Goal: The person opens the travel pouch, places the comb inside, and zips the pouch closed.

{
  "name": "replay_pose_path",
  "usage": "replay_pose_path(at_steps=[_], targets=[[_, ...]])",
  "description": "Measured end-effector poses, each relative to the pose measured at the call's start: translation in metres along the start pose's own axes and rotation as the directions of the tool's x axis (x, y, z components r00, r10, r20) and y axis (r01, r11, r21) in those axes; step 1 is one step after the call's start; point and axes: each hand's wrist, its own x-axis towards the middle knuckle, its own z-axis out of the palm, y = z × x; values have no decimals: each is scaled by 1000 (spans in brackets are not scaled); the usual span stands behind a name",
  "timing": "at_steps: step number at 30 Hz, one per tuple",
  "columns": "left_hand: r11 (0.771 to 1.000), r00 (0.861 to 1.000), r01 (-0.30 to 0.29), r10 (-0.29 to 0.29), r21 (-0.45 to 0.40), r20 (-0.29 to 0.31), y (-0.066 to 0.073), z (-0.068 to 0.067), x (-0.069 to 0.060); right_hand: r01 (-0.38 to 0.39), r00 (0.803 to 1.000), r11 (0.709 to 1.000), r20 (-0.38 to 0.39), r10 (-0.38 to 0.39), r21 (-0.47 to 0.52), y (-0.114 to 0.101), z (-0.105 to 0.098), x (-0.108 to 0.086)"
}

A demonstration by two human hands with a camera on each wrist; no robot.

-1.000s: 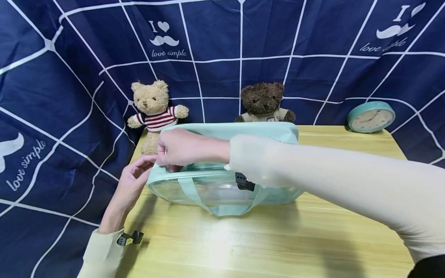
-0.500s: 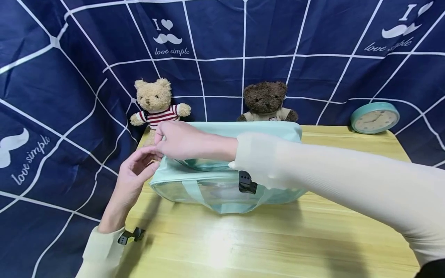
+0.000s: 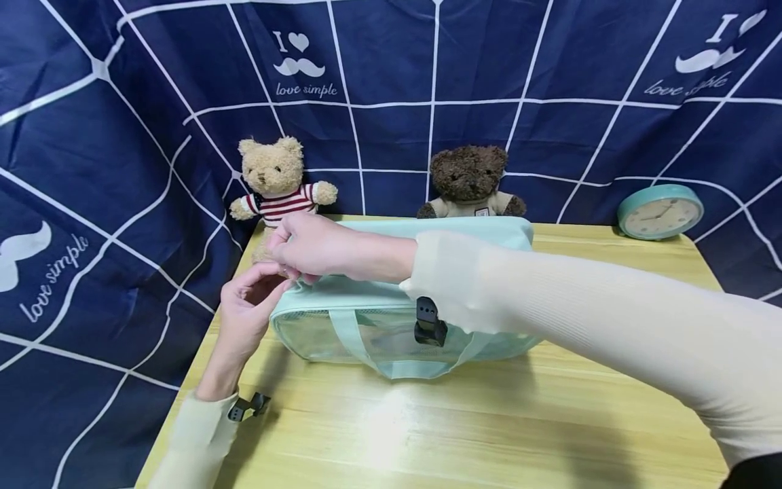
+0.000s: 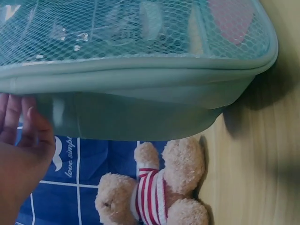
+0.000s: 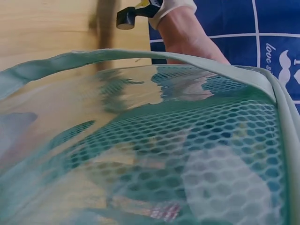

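Left hand (image 4: 26, 157) at mesh bag (image 4: 136, 84), teddy bear (image 4: 152, 194), pinkish shape (image 4: 232, 19) unclear

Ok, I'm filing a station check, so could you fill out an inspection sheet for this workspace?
Surface: pale wooden table, with shadows and glare.
Job's things: mint bag resting on it, front handle hanging down.
Clutter: tan bear and brown bear behind the bag, round clock at the far right.
Grippers: left hand and right hand, fingers at the bag's top left corner.
Cables: nothing seen.
Surroundings: navy cloth with white lines, behind and at both sides.
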Motion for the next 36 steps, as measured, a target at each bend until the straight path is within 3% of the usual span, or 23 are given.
replay_pose_path(at_steps=[10,20,27,33,36], targets=[[997,996,-71,73,37,-47,-5,1,1,0,1000,1000,-11,0,2,8,-3,-6],[996,996,-70,74,60,-59,-5,1,0,-10,999,990,-33,14,139,21,-8,-19],[995,996,-69,73,74,-53,-2,2,-1,-52,998,990,26,49,130,25,-15,-29],[994,994,-76,82,82,-72,-2,2,-2,-71,997,997,47,69,30,23,-19,-31],[992,995,-84,89,91,-53,-2,2,-1,-90,995,996,44,91,-17,22,-20,-31]])
